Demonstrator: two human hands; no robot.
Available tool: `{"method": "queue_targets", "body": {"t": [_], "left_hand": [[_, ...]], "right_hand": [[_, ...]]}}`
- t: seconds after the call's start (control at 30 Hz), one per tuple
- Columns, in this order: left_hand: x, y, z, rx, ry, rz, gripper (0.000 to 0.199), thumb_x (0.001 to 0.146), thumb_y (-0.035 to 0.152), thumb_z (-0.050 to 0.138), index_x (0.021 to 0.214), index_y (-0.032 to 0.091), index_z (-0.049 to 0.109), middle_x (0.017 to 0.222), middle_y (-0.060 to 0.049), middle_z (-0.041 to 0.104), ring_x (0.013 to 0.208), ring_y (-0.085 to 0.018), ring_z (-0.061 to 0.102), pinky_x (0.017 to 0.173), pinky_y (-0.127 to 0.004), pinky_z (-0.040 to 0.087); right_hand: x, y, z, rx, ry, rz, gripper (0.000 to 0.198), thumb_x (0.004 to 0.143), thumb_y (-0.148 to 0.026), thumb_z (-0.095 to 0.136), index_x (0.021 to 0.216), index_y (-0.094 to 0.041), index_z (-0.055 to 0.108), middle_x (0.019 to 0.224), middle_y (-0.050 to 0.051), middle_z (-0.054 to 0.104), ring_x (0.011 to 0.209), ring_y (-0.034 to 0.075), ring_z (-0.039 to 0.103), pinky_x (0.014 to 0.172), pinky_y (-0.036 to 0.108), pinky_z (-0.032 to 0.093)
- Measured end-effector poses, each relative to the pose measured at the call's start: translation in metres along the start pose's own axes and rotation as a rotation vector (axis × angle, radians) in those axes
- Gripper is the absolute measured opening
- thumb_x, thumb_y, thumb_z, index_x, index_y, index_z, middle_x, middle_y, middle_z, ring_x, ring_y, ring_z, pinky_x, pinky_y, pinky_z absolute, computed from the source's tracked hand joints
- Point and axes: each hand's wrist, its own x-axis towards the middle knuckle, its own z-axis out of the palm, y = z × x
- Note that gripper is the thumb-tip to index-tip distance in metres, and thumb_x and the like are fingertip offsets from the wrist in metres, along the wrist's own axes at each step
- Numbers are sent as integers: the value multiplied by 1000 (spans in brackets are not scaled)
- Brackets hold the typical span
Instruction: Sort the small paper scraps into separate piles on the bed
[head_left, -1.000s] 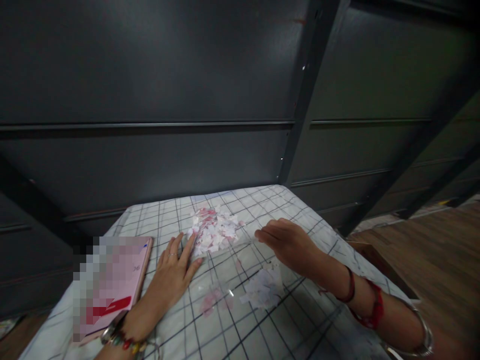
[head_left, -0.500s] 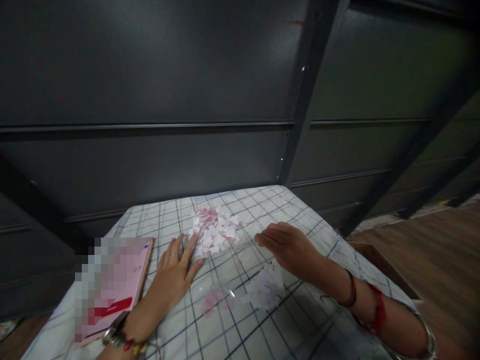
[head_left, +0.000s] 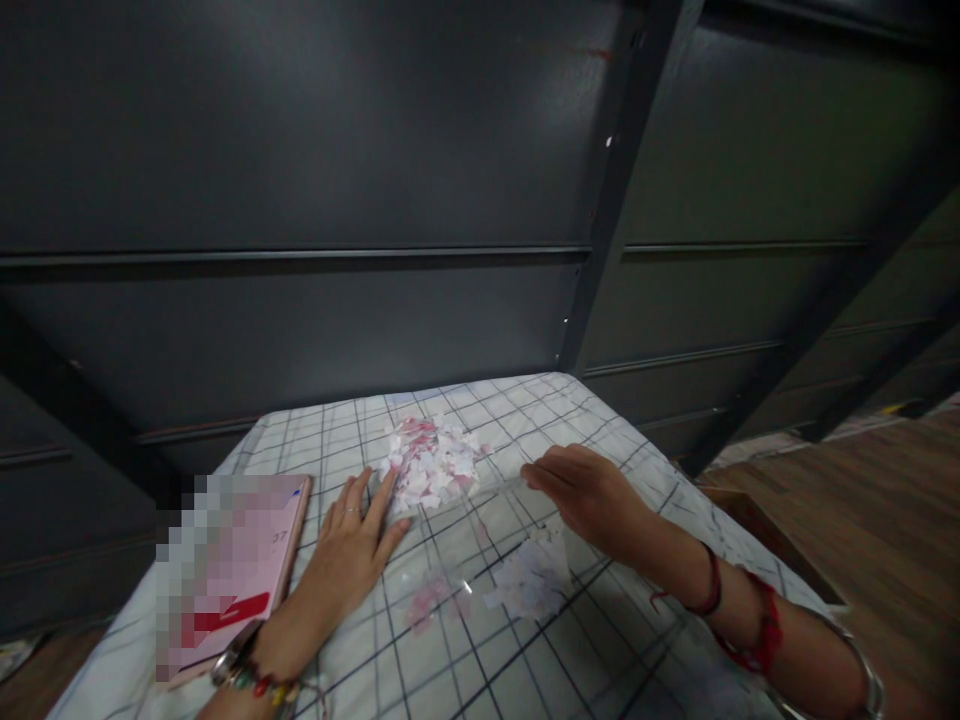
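Note:
A heap of torn white and pink paper scraps [head_left: 435, 465] lies toward the far side of the table. My left hand [head_left: 349, 555] rests flat with its fingers spread, index fingertip at the heap's left edge. In front of the heap is a clear plastic bag or sheet [head_left: 466, 587], its outline hard to make out. Pink scraps [head_left: 427, 602] and white scraps [head_left: 529, 580] show in or under this plastic. My right hand [head_left: 592, 497] is closed in a pinch right of the heap, apparently on the plastic's raised edge; its fingertips are partly hidden.
A pink tablet-like slab [head_left: 251, 570], partly pixelated, lies left of my left forearm. A checked cloth [head_left: 375, 675] covers the table. Dark metal panels [head_left: 360, 330] stand behind it. An open box [head_left: 772, 540] sits on the floor at the right.
My right hand has shifted very slightly right relative to the heap. The view has moved a little. Both hands keep the same pose, and the scraps look unchanged.

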Motion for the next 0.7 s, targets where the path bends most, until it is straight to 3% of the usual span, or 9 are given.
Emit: {"method": "queue_targets", "body": {"t": [0.2,0.37,0.5,0.7], "left_hand": [[0,0,1,-12,6,9,56,91,48,29,141,23,26,141,-14,32,129,-35,29,99,-52,32],[0,2,-1,0,-10,-7,56,91,47,30,140,20,30,141,-16,32,128,-36,29,99,-50,32],[0,2,-4,-3,-30,-11,56,91,47,29,140,19,30,141,-17,31,129,-37,27,99,-51,32],[0,2,-3,-7,-29,-13,58,91,49,26,140,19,28,140,-17,30,129,-36,27,100,-51,30]], "right_hand": [[3,0,-8,43,59,6,21,84,-3,39,80,-15,56,64,1,55,59,12,41,57,27,29],[4,-3,-2,22,5,-8,22,87,-6,38,77,-16,56,63,1,56,59,13,43,57,28,30],[2,-8,0,109,42,-60,17,88,-8,40,86,-15,56,72,3,61,66,13,47,61,28,34],[7,-10,4,57,46,-39,21,88,-8,38,82,-16,56,67,1,58,63,13,46,60,28,34]]}}
